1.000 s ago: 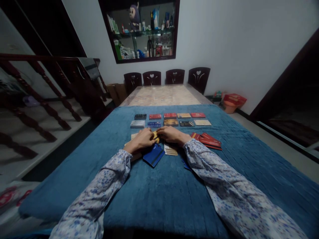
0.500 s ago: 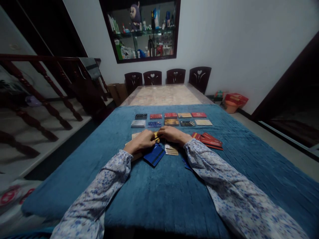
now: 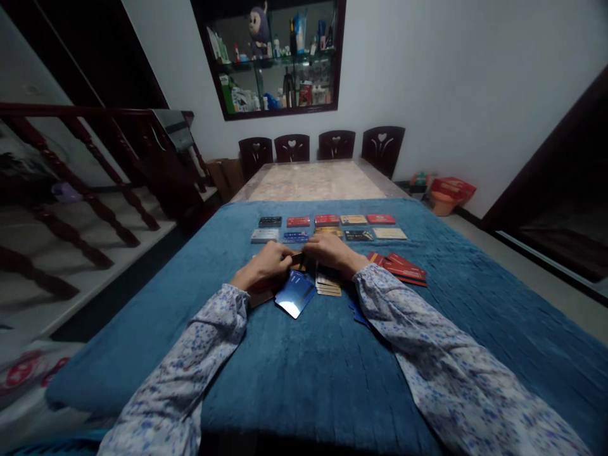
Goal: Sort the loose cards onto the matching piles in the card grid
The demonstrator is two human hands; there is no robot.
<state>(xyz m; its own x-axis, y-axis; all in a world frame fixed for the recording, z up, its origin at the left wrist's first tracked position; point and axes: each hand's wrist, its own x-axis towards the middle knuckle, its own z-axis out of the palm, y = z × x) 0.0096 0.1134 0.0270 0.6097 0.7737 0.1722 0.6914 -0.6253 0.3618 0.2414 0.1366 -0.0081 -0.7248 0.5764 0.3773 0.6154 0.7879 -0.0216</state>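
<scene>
My left hand [image 3: 266, 264] and my right hand [image 3: 331, 252] meet over the cloth. Pinched between their fingertips is a dark and gold bank card [image 3: 297, 259], partly hidden by the fingers. Just below lie blue cards [image 3: 295, 295] with a bright reflection on top. Cream-edged cards [image 3: 329, 289] fan out under my right hand. Brown cards [image 3: 260, 299] show below my left wrist. Red cards [image 3: 405, 270] are spread right of my right wrist, and more blue cards [image 3: 360, 314] stick out from beneath the right sleeve.
Beyond my hands, card stacks stand in two rows, among them a black stack [image 3: 270, 221], a silver one [image 3: 265, 236] and a cream one [image 3: 389, 234]. A blue cloth [image 3: 304, 373] covers the near table. Dark chairs [image 3: 336, 144] line the far end.
The yellow card at my fingertips now looks dark and gold, its angle or face changed. My left hand has shifted slightly left, and the blue cards now catch the light.
</scene>
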